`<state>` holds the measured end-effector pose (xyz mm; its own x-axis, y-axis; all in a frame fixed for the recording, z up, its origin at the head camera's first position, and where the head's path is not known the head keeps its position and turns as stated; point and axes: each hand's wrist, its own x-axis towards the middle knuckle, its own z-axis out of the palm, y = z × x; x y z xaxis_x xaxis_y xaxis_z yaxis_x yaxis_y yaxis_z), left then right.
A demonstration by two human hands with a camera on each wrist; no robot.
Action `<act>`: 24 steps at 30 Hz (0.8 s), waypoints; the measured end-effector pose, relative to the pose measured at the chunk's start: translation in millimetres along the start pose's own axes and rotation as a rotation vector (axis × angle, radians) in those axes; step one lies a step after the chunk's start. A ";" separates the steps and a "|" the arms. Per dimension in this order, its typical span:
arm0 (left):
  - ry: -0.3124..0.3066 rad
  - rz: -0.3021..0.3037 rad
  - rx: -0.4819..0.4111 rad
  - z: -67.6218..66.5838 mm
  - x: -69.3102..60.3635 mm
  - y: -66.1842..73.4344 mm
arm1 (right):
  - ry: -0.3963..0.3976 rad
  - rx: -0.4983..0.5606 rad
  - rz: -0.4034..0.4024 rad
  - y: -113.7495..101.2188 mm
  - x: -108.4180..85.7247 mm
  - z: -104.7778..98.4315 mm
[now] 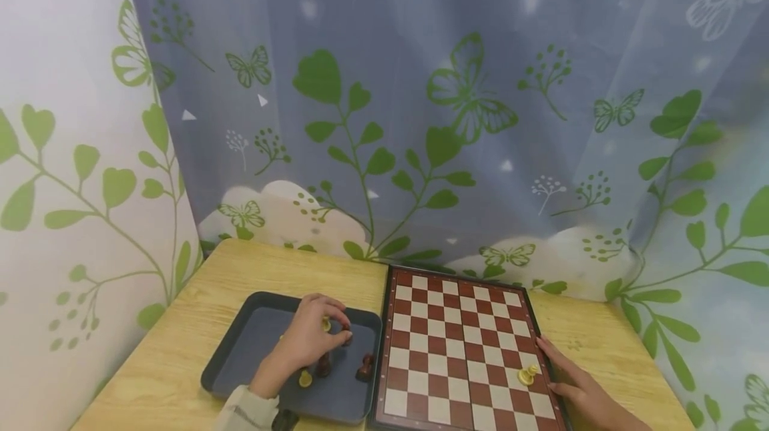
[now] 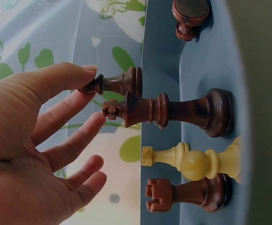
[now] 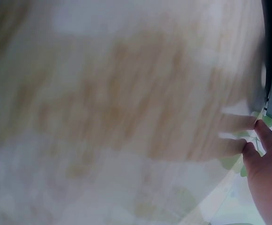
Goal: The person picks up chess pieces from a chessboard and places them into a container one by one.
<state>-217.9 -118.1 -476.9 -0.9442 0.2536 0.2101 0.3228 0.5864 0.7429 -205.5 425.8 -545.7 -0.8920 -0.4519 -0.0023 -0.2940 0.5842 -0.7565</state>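
Note:
My left hand [image 1: 312,334] is above the blue-grey tray [image 1: 240,331]. Between thumb and index finger it pinches a dark brown chess piece [image 2: 121,83] near its top; the fingertips partly cover the head. The other fingers are spread. Below stand a dark king [image 2: 147,108], a brown rook [image 2: 187,194], a pale rook [image 2: 161,154] and a pale round-headed piece [image 2: 196,165]. On the right, my right hand [image 1: 583,387] touches the right edge of the chessboard [image 1: 435,351] with extended fingers. A pale yellow pawn [image 1: 527,375] stands on the board near that hand.
Another dark piece [image 1: 364,367] lies in the tray's right part. Tray and board sit side by side on a light wooden table [image 1: 240,264]. A patterned curtain [image 1: 384,117] hangs behind the table. Something dark [image 1: 285,420] shows beside the left sleeve.

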 end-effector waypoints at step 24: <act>-0.014 -0.042 -0.018 -2.1 -6.2 -1.8 | 0.020 0.031 -0.038 -1.6 -1.1 2.6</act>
<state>-212.8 -122.4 -478.3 -0.9559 0.2397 0.1697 0.2814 0.5826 0.7625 -203.2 423.6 -546.2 -0.8874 -0.4594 0.0393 -0.3168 0.5456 -0.7758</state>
